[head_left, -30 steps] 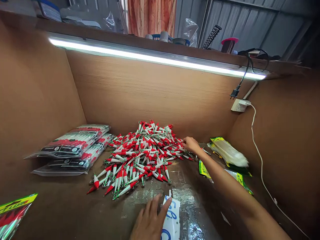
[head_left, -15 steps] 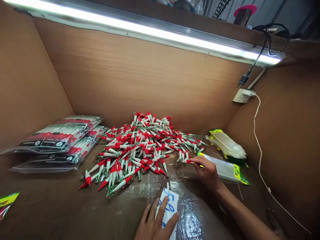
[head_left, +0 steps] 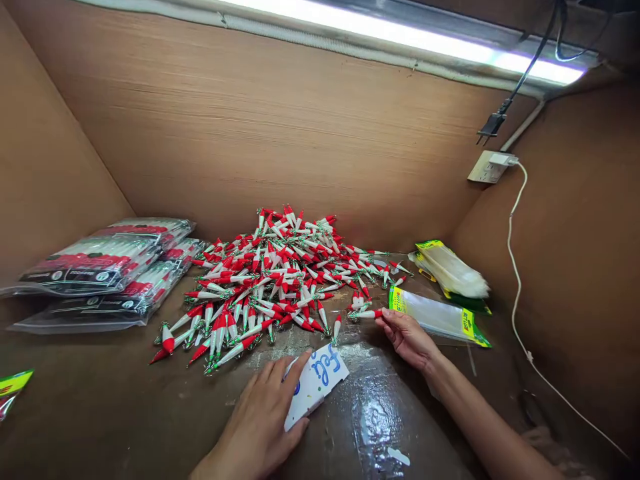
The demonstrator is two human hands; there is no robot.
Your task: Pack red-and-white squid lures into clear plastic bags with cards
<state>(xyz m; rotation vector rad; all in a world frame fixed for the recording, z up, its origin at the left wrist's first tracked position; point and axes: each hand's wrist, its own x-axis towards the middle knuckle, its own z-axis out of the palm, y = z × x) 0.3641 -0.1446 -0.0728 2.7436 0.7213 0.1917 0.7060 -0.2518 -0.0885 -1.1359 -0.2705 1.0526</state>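
Note:
My left hand (head_left: 265, 407) grips a white block-like piece with blue handwriting (head_left: 320, 380), its fingers over the far side and thumb along the near edge. A squid jig (head_left: 337, 328) with a red tip lies just beyond that piece. Between thumb and fingertips, my right hand (head_left: 407, 339) pinches the red end of a red-and-white squid jig (head_left: 367, 315); its hooked end points left. A large heap of similar jigs (head_left: 280, 273) with green hooks spreads in front of both hands. Clear bags with yellow-green headers (head_left: 435, 317) lie right beside my right hand.
Filled clear packs (head_left: 95, 263) are stacked at the left. More clear bags (head_left: 453, 270) lie at the back right. A yellow-topped packet (head_left: 14, 390) shows at the left edge. A white cable (head_left: 515, 267) runs down the right wall, and a black plug (head_left: 493, 125) hangs above the outlet.
My left hand has shifted from lying flat on the white piece to gripping it, and the piece is now turned and tilted. My right hand still pinches the jig. The camera view has tipped down.

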